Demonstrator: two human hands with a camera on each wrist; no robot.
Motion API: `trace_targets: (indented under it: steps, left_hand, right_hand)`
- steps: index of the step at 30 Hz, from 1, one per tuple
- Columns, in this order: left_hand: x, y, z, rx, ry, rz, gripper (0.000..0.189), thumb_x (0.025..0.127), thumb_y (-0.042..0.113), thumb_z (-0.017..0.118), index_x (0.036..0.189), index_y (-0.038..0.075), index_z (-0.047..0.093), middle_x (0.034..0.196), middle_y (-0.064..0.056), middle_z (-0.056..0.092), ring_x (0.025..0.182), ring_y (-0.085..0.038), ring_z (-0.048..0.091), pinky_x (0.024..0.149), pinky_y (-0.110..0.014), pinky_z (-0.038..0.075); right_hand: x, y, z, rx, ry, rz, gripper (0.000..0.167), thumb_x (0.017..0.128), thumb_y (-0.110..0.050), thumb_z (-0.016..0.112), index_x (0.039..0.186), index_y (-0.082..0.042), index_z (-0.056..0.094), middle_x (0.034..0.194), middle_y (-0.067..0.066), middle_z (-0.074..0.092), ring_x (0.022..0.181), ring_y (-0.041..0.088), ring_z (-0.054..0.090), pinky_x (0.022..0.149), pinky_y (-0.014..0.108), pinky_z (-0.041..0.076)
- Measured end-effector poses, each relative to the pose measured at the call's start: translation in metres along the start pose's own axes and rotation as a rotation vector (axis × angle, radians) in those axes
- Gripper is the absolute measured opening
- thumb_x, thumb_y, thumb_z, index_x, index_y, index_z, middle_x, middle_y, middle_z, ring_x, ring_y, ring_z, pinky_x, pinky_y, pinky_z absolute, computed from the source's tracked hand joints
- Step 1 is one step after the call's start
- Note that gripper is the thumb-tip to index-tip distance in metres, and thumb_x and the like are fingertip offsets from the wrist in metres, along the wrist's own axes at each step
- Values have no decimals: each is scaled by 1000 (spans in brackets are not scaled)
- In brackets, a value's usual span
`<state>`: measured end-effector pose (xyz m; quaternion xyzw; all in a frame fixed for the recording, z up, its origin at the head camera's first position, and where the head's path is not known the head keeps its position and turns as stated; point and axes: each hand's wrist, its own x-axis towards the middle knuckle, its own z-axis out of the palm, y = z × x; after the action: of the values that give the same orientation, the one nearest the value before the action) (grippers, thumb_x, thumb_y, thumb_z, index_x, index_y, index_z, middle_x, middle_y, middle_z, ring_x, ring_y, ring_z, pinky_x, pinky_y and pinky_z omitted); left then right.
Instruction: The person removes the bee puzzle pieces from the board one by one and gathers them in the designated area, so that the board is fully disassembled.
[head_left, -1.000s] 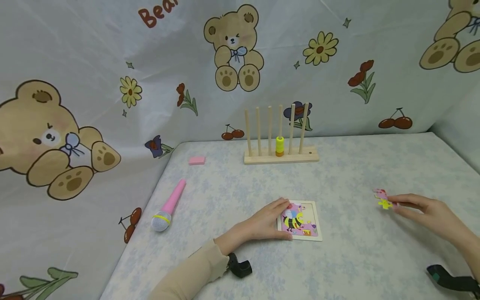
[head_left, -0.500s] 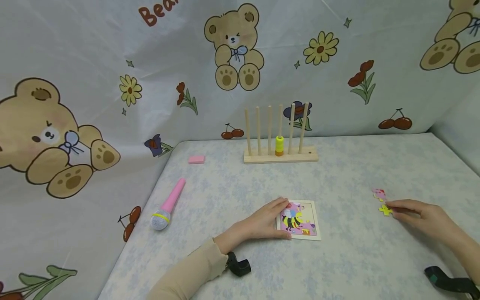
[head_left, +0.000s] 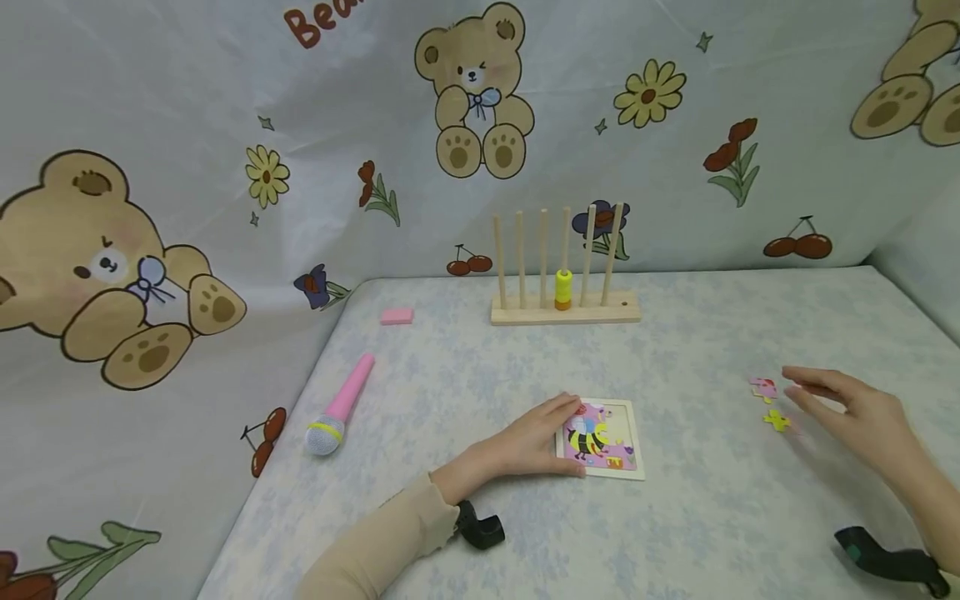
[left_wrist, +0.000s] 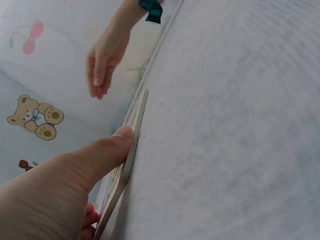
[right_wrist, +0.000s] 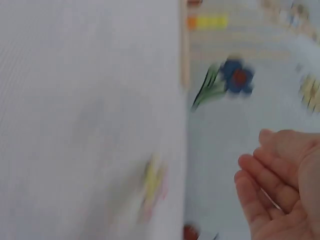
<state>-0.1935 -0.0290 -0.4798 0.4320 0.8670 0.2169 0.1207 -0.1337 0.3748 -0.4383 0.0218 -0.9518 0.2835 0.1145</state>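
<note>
A square bee jigsaw puzzle in a pale wooden frame (head_left: 638,457) lies mid-table, with a bare cream part at its upper right. My left hand (head_left: 528,442) holds it by the left edge, thumb at the near corner and fingers at the far one. The left wrist view shows that thumb pressed on the frame's rim (left_wrist: 131,162). To the right, a pink puzzle piece (head_left: 765,387) and a yellow one (head_left: 777,420) lie on the table. My right hand (head_left: 862,417) hovers beside them, fingers loosely bent, thumb apart, holding nothing. In the right wrist view the pieces (right_wrist: 152,185) are blurred.
At the back stands a wooden peg rack (head_left: 525,317) with yellow rings (head_left: 563,287) on one peg. A pink toy microphone (head_left: 341,408) and a small pink block (head_left: 397,317) lie at the left. A bear-print cloth (head_left: 337,108) hangs behind the table.
My right hand, earlier with its fingertips at the pieces, has let go and lifted slightly away from them. The left hand and the puzzle stay in place.
</note>
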Motion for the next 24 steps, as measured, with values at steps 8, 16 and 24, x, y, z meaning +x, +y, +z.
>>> trace_targets:
  steps: [8,16,24]
  left_hand:
    - [2,2,-1,1,-2,9,97,81,54,67,150,5,20,155,-7,18,142,-15,9,111,-26,13]
    - [4,2,0,-4,-8,10,97,82,56,66,151,6,20,156,-6,17,141,-14,7,111,-27,12]
    - [3,-2,1,4,-10,-5,98,81,55,66,151,6,19,156,-5,16,141,-13,6,111,-26,12]
  right_hand:
    - [2,-97,42,170,-40,-278,39,86,-19,72,123,-11,63,117,5,62,105,4,53,80,27,47]
    - [-3,-107,88,277,-258,-391,41,80,-22,77,117,-11,65,113,-4,63,102,17,59,85,28,49]
    - [-7,-93,110,258,-179,-598,42,73,-18,83,111,-11,68,109,-6,63,102,12,55,91,8,32]
